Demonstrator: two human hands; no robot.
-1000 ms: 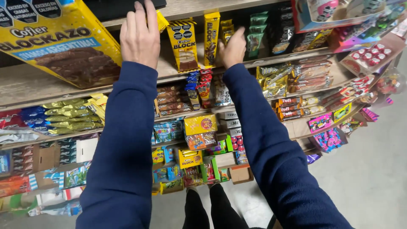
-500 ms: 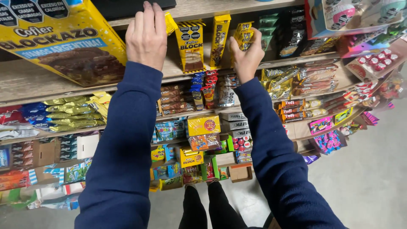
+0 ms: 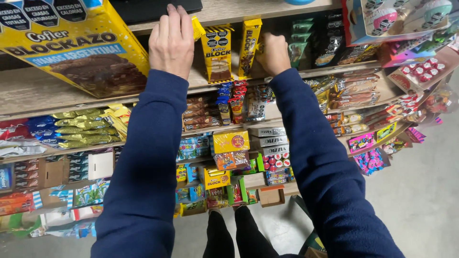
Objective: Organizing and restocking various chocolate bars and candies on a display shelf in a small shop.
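Yellow cardboard dominates the upper part of the frame: a large yellow display box printed with a brown chocolate block (image 3: 71,45) occupies the upper left, standing tilted on a wooden shelf (image 3: 28,93).

The left hand (image 3: 171,40) is seen in the upper centre, back facing the camera, fingers extended and held close together. The fingertips (image 3: 173,10) are laid against a dark flat object on the shelf board above; what that object is cannot be told. A small yellow wrapper (image 3: 197,28) is seen just beside the index-finger side of this hand. Whether it is pinched cannot be told.

The right hand (image 3: 273,52) is placed right of centre in the upper frame, fingers curled inward into a loose fist. It is set against an upright yellow chocolate bar pack (image 3: 248,45), which stands on the same shelf level just beside a second upright yellow pack with a brown block pictured on it (image 3: 217,52). Whether the fingers are closed around the pack or only touching it is not shown.

Both forearms are covered by dark blue sleeves (image 3: 143,172).

Lower shelves are filled with rows of gold foil bars (image 3: 81,126) at the left and pink packets (image 3: 368,153) at the right. Grey floor (image 3: 420,200) is visible at the lower right.
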